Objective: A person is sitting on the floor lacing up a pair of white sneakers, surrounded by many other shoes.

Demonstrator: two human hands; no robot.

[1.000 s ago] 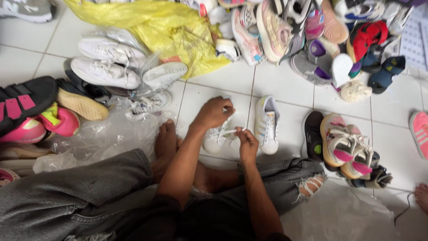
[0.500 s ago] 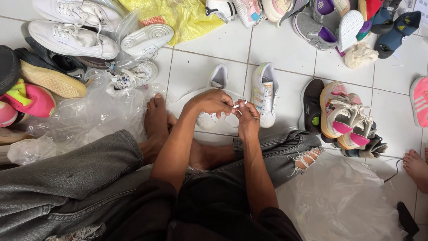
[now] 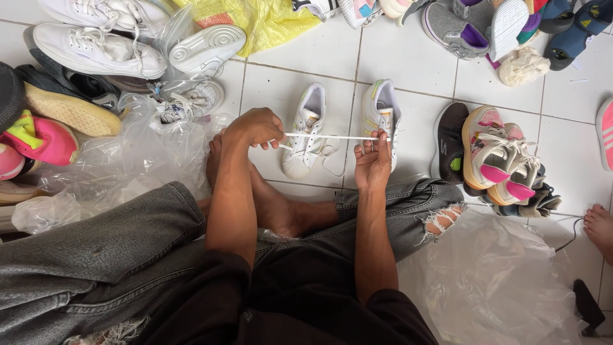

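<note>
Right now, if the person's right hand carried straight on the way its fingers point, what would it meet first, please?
The right hand points up the floor, away from the body. Straight ahead lies the white sneaker just beyond its fingertips, probably first contact, though height above the tiles is unclear. It pinches a taut white lace.

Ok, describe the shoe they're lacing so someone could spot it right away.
On the white tile floor, just beyond the seated person's bare feet, two white sneakers lie side by side. It is the left one, nearer the left hand. Only its lace is stretched across to the right hand.
</note>
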